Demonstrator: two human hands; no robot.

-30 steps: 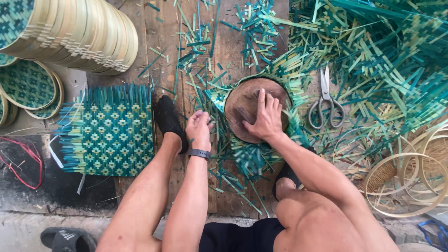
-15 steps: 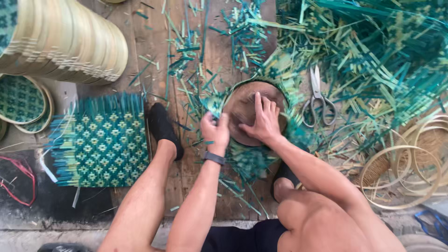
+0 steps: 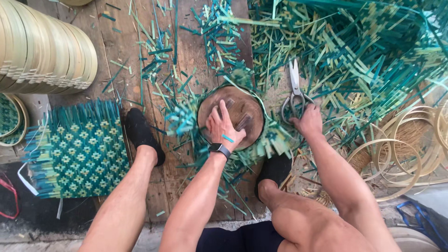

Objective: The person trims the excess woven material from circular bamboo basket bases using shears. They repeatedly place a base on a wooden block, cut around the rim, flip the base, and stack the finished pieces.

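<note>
My left hand (image 3: pixel 223 128) lies spread, pressing the wooden mould (image 3: pixel 232 116) into the woven mat (image 3: pixel 268 140) between my feet. My right hand (image 3: pixel 307 122) closes on the shears (image 3: pixel 295 91). The strips seem light, springy, brittle; best gripped at the rim.

My left hand (image 3: pixel 223 128) lies on the round mould (image 3: pixel 232 116) between my feet on the plank floor (image 3: pixel 126 51). My right hand (image 3: pixel 307 122) rests on the scissors (image 3: pixel 295 91) just right of it. The woven mat (image 3: pixel 77 151) lies far left, hoops (image 3: pixel 396 154) far right.
</note>
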